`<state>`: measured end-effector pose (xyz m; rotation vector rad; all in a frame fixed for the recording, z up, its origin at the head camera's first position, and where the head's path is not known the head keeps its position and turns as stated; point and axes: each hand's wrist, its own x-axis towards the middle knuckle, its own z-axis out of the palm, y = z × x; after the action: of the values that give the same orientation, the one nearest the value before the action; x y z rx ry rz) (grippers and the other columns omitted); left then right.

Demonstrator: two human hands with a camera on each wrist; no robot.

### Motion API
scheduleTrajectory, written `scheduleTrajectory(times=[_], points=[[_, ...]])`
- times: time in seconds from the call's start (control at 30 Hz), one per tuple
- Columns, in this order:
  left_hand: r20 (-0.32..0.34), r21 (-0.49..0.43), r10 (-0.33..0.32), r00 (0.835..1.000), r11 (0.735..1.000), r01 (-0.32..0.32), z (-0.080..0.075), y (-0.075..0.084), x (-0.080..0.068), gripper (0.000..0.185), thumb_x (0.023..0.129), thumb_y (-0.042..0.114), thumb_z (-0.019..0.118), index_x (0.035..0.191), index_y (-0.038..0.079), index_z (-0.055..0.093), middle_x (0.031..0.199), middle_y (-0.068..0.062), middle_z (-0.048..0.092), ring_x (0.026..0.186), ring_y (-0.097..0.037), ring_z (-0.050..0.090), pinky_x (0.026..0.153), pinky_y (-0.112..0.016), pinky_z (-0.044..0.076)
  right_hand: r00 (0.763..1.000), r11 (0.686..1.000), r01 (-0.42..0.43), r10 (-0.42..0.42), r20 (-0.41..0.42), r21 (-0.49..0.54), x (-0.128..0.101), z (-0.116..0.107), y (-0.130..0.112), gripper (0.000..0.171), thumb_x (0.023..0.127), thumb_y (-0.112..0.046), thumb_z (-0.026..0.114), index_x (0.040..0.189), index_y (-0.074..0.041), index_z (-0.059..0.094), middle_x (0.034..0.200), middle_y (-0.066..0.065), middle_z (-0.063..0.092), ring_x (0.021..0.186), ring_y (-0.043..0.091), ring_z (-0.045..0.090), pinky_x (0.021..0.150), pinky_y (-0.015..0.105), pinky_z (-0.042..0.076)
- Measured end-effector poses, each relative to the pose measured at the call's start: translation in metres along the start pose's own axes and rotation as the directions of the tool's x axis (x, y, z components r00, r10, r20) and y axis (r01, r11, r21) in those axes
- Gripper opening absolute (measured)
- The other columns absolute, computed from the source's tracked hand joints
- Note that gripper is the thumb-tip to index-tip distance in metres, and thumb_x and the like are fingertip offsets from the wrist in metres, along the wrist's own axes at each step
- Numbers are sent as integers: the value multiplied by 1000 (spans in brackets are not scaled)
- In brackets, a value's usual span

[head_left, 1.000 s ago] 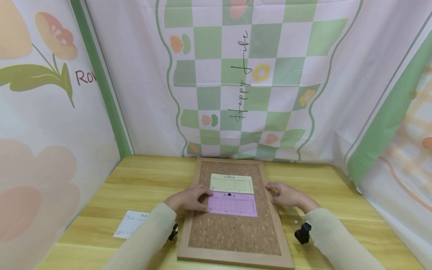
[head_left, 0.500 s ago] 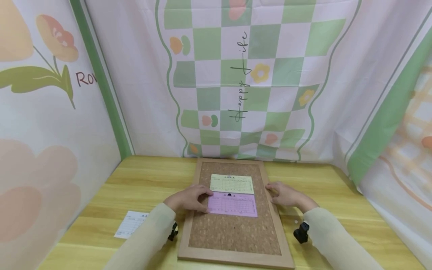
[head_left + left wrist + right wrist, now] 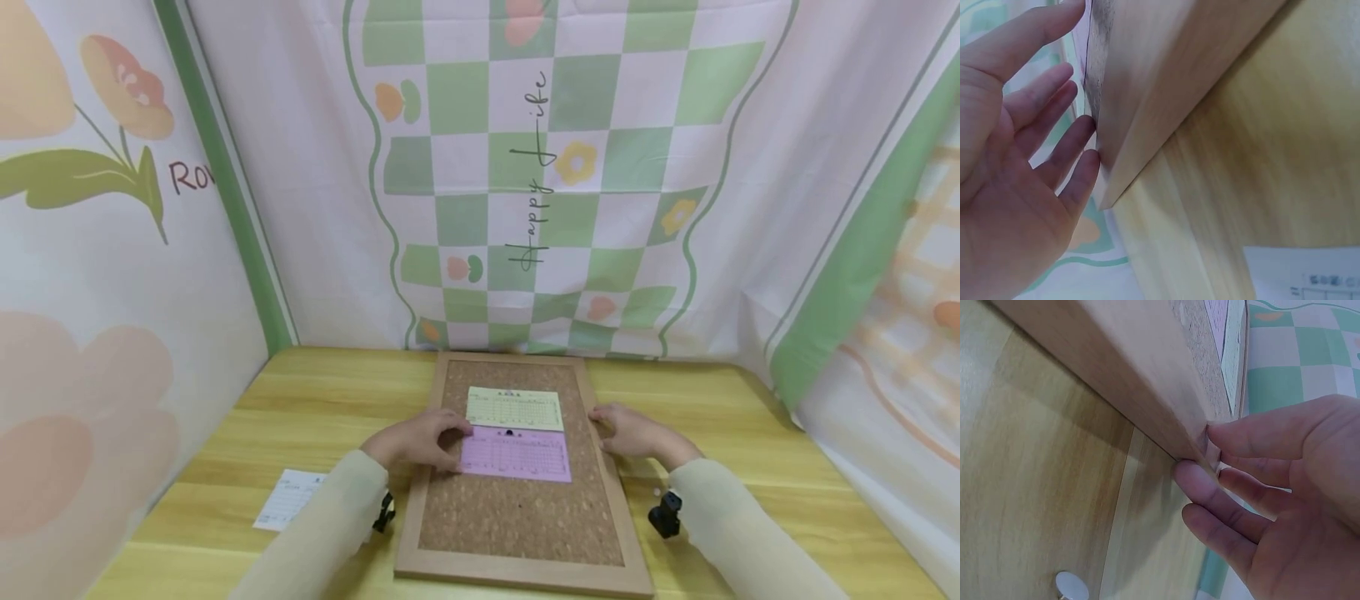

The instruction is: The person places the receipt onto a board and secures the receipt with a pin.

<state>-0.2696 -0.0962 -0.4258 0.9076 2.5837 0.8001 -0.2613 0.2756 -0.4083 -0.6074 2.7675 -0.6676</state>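
- As both hands flank it, cork board lies flat mid-table; likely stiff, light, rigid frame.
- Left hand and right hand: fingers loosely extended, touching board's side edges, gripping nothing.
- Best hold: opposite frame edges; pink slip on board looks flimsy.

The back cloth reads "Happy Life" in script; the left cloth shows "Ro", cut off.
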Motion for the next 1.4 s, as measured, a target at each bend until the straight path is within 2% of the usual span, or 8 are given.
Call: scheduleTrajectory(times=[0.2,0.37,0.5,0.7,0.87,1.0,1.27,1.4], points=[[-9,-47,48,999,998,-49,-4,-3,-5,61,84,19,83,137,3,58,138,-10,55,129,-29,49,110,-45,38,1000,1000,-21,21,8,2,-2,-1,-1,50,92,3,63,136,19,45,138,41,40,131,57,36,105,65,34],[-19,-104,108,994,989,-109,-8,-8,-10,60,85,14,82,136,-2,57,133,-16,58,120,-32,55,103,-47,45,1000,1000,-19,19,5,3,-2,-1,-2,50,91,4,63,136,19,46,137,41,41,130,57,37,105,64,35],[-22,-142,124,992,982,-126,-10,-12,-15,60,86,14,81,137,-2,56,133,-17,59,121,-32,56,104,-47,45,1000,1000,-18,18,4,0,-2,-1,-4,50,91,4,64,135,19,47,137,41,42,130,57,38,104,64,35],[-47,-131,92,995,987,-97,-15,-13,-27,59,88,17,80,139,1,56,135,-15,59,126,-34,53,108,-51,40,1000,1000,-11,11,0,-9,-2,0,-3,49,90,4,64,134,19,47,137,41,43,130,57,38,105,64,35],[-62,-113,81,995,990,-87,-20,-17,-38,56,90,17,77,140,2,55,135,-13,59,125,-37,53,105,-55,42,1000,1000,-10,10,-1,-3,-1,0,-1,50,90,4,64,135,19,47,137,41,43,130,57,38,105,64,34],[-68,-95,47,997,994,-53,-24,-19,-46,56,90,17,76,141,6,55,140,-10,56,125,-37,53,103,-56,43,1000,1000,-8,8,-3,-6,0,0,-1,49,90,4,64,134,19,47,137,41,43,130,57,38,105,64,35],[-82,-94,2,997,996,-10,-29,-22,-55,59,89,22,78,141,7,55,143,-10,54,125,-37,52,102,-55,45,1000,1000,-11,11,-1,0,0,0,0,50,91,4,63,135,19,47,138,41,42,130,57,37,105,65,34],[-90,-78,6,996,997,-13,-30,-26,-59,59,90,24,77,141,6,55,143,-12,53,124,-37,53,101,-54,46,1000,1000,-11,11,-4,5,0,1,1,50,91,4,63,135,19,47,138,41,42,131,57,37,105,65,34]])
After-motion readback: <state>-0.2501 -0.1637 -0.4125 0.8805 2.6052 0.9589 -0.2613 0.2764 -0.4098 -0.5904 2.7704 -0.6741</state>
